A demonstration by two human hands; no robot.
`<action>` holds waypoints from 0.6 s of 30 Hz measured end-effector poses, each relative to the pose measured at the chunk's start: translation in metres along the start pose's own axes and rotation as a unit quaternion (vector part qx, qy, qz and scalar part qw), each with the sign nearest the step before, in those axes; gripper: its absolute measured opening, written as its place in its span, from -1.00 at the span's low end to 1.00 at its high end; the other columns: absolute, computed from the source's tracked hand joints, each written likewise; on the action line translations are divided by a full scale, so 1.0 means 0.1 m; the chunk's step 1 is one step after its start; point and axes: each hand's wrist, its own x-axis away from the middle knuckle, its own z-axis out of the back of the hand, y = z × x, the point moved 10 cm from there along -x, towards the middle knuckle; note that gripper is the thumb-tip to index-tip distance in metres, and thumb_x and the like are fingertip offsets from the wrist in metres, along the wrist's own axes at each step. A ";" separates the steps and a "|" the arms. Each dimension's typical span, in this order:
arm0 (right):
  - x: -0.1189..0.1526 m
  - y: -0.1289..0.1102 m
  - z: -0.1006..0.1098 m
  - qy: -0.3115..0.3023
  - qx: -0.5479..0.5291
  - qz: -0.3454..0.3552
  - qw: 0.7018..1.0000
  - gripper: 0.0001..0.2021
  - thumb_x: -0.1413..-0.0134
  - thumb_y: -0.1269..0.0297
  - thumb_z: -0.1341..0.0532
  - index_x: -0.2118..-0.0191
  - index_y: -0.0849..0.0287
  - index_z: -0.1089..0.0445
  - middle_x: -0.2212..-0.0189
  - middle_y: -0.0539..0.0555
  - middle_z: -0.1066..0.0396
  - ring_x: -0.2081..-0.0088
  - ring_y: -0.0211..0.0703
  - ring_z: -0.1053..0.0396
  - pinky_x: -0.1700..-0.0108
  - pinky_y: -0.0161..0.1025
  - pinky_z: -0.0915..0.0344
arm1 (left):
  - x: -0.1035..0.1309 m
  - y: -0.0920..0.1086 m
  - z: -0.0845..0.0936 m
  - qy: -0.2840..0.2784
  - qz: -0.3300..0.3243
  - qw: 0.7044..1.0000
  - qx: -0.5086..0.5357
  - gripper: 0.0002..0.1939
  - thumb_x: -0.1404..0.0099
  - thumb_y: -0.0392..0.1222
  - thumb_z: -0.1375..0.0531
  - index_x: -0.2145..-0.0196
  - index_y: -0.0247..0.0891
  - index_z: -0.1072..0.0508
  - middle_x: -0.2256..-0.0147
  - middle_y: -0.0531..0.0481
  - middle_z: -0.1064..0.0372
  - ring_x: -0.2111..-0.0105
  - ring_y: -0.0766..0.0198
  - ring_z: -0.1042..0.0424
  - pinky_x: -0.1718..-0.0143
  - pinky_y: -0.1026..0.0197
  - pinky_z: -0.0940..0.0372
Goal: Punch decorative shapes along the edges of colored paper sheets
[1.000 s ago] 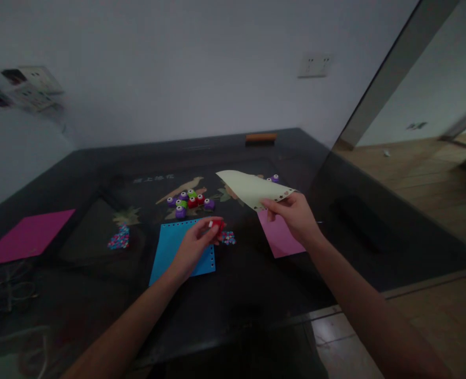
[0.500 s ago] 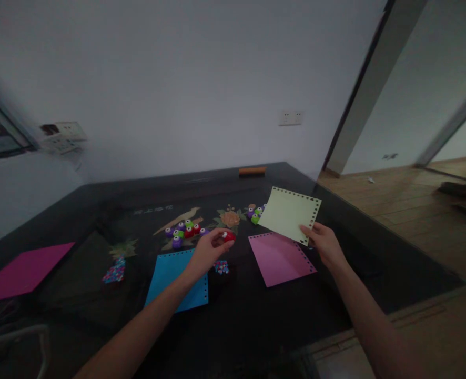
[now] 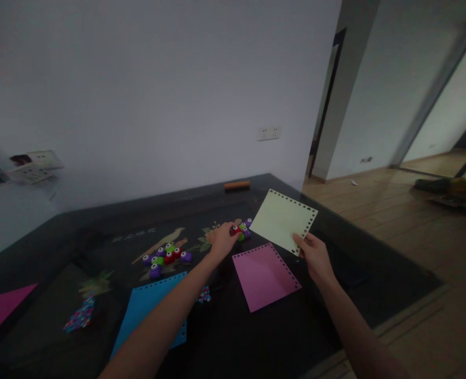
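Closest in, the blue sheet (image 3: pixel 144 308) lies partly behind the left forearm, small bright bits (image 3: pixel 204 295) just beyond its edge, the pink sheet (image 3: pixel 266 276) flat to the right. And there's the right hand (image 3: pixel 315 260), thumb and fingers clamped on a corner of the pale sheet (image 3: pixel 282 218), the rest jutting out free. Farther in, the left hand (image 3: pixel 222 242) looks closed on a red piece (image 3: pixel 237 230) at its fingertips, right by the purple and green pieces (image 3: pixel 247 233). Placing or picking, I'd judge; can't tell which. That calls for careful fingers, neighbours undisturbed. Beyond, a brown bar (image 3: pixel 236 186).
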 end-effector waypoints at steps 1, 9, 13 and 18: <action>0.01 0.00 -0.01 0.000 -0.005 -0.003 1.000 -0.62 0.41 0.12 -0.43 0.36 0.20 -0.50 0.48 0.08 -0.51 0.54 -0.16 -0.38 0.55 -0.27 -0.29 | -0.03 0.02 -0.01 0.004 -0.003 1.000 -0.008 -0.80 -0.16 -0.23 -0.24 0.21 -0.24 -0.48 0.21 -0.10 -0.45 0.19 0.14 -0.40 0.16 0.16 -0.24; 0.03 -0.04 -0.03 -0.007 -0.003 0.002 1.000 -0.58 0.39 0.09 -0.43 0.34 0.24 -0.49 0.48 0.10 -0.51 0.55 -0.18 -0.36 0.59 -0.30 -0.21 | -0.07 -0.09 -0.04 0.009 -0.018 0.997 -0.068 -0.81 -0.22 -0.19 -0.19 0.18 -0.23 -0.45 0.18 -0.11 -0.41 0.16 0.13 -0.37 0.12 0.13 -0.20; 0.03 -0.04 -0.05 -0.016 -0.005 0.000 1.000 -0.59 0.38 0.11 -0.43 0.33 0.24 -0.50 0.47 0.09 -0.51 0.56 -0.23 -0.33 0.61 -0.34 -0.16 | 0.03 -0.21 -0.07 -0.013 -0.029 0.995 -0.099 -0.83 -0.17 -0.24 -0.22 0.24 -0.24 -0.46 0.24 -0.08 -0.42 0.18 0.13 -0.37 0.12 0.15 -0.20; 0.05 -0.03 -0.07 -0.016 -0.017 -0.013 1.000 -0.58 0.42 0.10 -0.44 0.33 0.22 -0.50 0.44 0.09 -0.52 0.53 -0.20 -0.36 0.56 -0.31 -0.21 | 0.04 -0.23 -0.12 -0.028 -0.020 0.992 -0.121 -0.82 -0.12 -0.29 -0.25 0.26 -0.24 -0.47 0.26 -0.09 -0.44 0.17 0.11 -0.38 0.12 0.13 -0.19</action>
